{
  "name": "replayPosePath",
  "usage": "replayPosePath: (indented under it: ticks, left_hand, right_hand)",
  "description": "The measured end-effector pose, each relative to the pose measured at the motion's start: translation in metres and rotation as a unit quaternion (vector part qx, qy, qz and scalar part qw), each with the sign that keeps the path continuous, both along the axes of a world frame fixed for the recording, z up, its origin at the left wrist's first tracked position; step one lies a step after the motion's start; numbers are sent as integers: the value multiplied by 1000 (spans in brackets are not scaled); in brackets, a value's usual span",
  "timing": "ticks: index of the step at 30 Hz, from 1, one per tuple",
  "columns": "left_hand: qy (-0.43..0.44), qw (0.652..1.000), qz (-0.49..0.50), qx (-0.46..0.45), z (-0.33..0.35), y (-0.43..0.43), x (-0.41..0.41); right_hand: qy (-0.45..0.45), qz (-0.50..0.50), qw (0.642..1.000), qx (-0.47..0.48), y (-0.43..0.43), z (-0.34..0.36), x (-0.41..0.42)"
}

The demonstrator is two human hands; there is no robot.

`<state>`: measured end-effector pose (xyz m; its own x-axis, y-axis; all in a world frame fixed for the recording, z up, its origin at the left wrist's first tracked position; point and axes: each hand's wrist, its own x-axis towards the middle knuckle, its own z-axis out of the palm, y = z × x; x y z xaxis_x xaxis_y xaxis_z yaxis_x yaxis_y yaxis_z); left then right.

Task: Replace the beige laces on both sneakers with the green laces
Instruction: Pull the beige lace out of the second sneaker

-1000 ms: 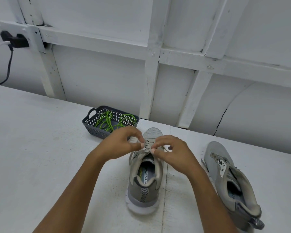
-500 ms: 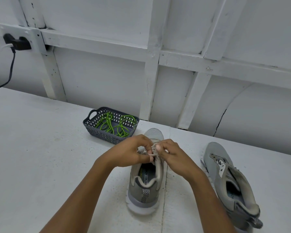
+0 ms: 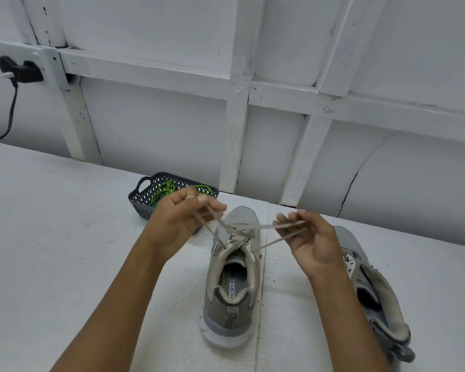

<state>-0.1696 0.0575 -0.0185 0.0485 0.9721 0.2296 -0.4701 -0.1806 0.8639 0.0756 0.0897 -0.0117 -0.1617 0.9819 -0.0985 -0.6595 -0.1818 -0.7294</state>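
Observation:
A grey sneaker (image 3: 232, 288) stands in the middle of the white table, toe pointing away from me. Its beige lace (image 3: 263, 226) is drawn out sideways from the eyelets in two loops. My left hand (image 3: 181, 218) pinches the left loop above and left of the toe. My right hand (image 3: 310, 237) pinches the right loop to the shoe's right. A second grey sneaker (image 3: 373, 291) lies tilted on its side at the right, partly hidden behind my right forearm. Green laces (image 3: 167, 190) lie in a dark basket (image 3: 142, 201) behind my left hand.
A white panelled wall runs along the table's far edge. A black plug with a cable (image 3: 14, 84) hangs from a socket at the upper left. A seam in the tabletop (image 3: 261, 304) runs beside the middle sneaker.
Both hands were together over the sneaker's lacing. They have moved apart, left hand to the left and right hand to the right, stretching the beige lace out sideways.

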Motion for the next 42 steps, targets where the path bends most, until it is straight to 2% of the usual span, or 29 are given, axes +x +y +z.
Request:
replayPosePath:
  ticks: [3,6,8,10,14,16,18,20,22,25,26,30,34,38,40,42]
  left_hand:
    - [-33,999,11,-14,2,1,-2]
    - [50,997,56,-35,1,2,-6]
    - [148,985,72,-53,1,0,-5]
    - [273,956,80,-66,1,-2,0]
    - [508,854,80,-76,-7,3,4]
    - [551,829,79,-49,-10,5,7]
    - [569,819,69,-27,-7,1,13]
    - [606,794,49,-16,-6,-2,19]
    - [643,764,52,-5,-7,-3,23]
    - [666,741,86,-1,-6,-6,27]
    - [681,726,98,7,-5,-8,29]
    - [763,629,134,66,-11,-15,38]
    - [763,614,174,101,-16,-20,45]
    - [794,569,178,121,-16,-19,48]
    - [803,555,171,136,-15,-18,52]
    - [801,557,169,143,-15,-18,55]
  right_hand:
    - [-64,-1,998,-1,0,-6,-2]
    - [-180,-2,983,40,1,-11,-2]
    - [-338,-14,937,83,2,-12,0]
    - [-463,1,878,124,2,-13,0]
    - [-584,93,788,171,-5,-12,-6]
    - [-606,119,767,176,-9,-14,-13]
    - [-641,108,737,186,-11,-16,-20]
    - [-669,97,710,198,-13,-18,-25]
    - [-683,86,696,203,-15,-19,-28]
    - [-708,57,670,215,-17,-21,-29]
    - [-717,47,659,222,-17,-22,-29]
    - [-738,1,616,276,-23,-26,-29]
    - [-747,-40,578,327,-28,-30,-25]
    - [-759,-44,563,324,-29,-29,-15]
    - [-754,-51,574,314,-31,-29,-11]
    - [-744,-68,596,295,-34,-31,-4]
